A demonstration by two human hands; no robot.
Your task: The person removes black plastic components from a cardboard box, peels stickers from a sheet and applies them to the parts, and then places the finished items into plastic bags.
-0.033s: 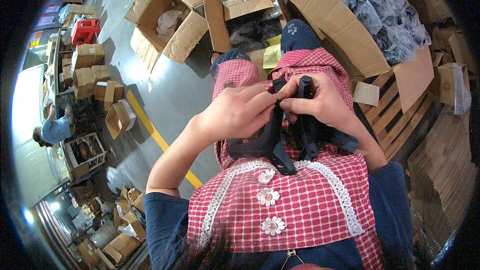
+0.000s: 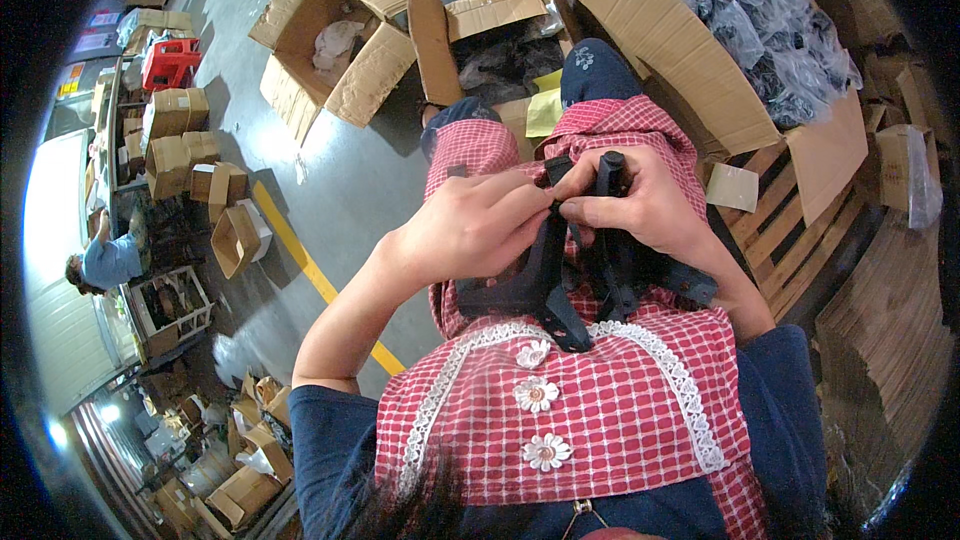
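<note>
Across my lap lies a bundle of black straps (image 2: 546, 265) with stiff-looking black pieces among them. My left hand (image 2: 472, 225) is closed, its fingertips pinching a black strap above my knees. Close against it, my right hand (image 2: 645, 202) pinches the same bundle with thumb and forefinger. A black rod-like piece (image 2: 610, 170) sticks up between the right hand's fingers. The fingertips of both hands nearly meet, and the exact spot they grip is partly hidden. Under the bundle is a red-and-white checked apron (image 2: 630, 400) with lace trim and white flowers.
An open carton (image 2: 370, 75) stands ahead on the left; another carton (image 2: 495, 10) holds dark items. At the right, a large carton (image 2: 660, 30) of bagged black parts (image 2: 750, 20) sits by a wooden pallet (image 2: 790, 230). Far left, a person in blue (image 2: 110, 262) is near shelves.
</note>
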